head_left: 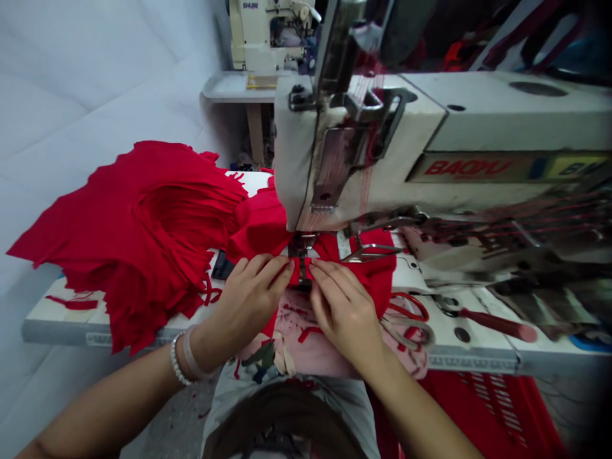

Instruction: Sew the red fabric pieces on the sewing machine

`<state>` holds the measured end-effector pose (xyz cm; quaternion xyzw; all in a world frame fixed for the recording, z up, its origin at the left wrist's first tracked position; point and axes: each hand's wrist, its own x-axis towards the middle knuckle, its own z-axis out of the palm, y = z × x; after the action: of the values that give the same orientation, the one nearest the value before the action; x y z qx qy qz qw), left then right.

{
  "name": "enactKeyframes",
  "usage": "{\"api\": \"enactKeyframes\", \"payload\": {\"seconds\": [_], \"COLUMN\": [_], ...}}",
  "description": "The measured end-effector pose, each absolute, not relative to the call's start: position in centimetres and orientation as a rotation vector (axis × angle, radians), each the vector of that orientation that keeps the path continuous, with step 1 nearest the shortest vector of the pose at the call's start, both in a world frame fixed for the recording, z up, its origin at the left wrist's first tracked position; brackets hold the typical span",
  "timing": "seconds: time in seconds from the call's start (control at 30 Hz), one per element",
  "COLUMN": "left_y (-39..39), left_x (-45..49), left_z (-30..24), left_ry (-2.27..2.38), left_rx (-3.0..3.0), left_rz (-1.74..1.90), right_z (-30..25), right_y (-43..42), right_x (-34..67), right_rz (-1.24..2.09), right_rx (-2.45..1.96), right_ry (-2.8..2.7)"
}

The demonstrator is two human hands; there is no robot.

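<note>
Red fabric (375, 274) lies under the needle area of a white sewing machine (296, 172), spreading to both sides of the presser foot (303, 243). My left hand (255, 290) is closed on the edge of this fabric, just left of the metal guide (301, 271) in front of the foot. Right of the same guide, my right hand (347, 303) pinches the fabric, with thumb tucked beneath the fingers. Both sets of fingertips are close to the foot. The parts of the cloth beneath my fingers are hidden.
A thick stack of red cut pieces (143, 236) covers the table's left side. Red-handled scissors (408, 309) and a red-handled tool (502, 324) lie at right. Pink cloth with scraps (306, 347) hangs at the front edge. A red plastic basket (492, 408) stands below; another machine (258, 38) stands behind.
</note>
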<state>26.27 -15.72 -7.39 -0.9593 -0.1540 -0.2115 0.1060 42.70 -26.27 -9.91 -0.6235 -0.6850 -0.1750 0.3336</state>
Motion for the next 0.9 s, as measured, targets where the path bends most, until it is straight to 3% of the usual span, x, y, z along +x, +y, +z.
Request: {"api": "enactKeyframes", "payload": {"seconds": [0.9], "left_y": [-15.9], "left_x": [26.94], "left_z": [-7.92], "left_ry": [-0.464], "left_rx": [-2.883], "left_rz": [-0.556], "right_z": [-9.81], "right_y": [-25.78], "right_x": [42.67], "right_rz": [-0.579], "right_rx": [-1.698], "right_ry": [-1.969]}}
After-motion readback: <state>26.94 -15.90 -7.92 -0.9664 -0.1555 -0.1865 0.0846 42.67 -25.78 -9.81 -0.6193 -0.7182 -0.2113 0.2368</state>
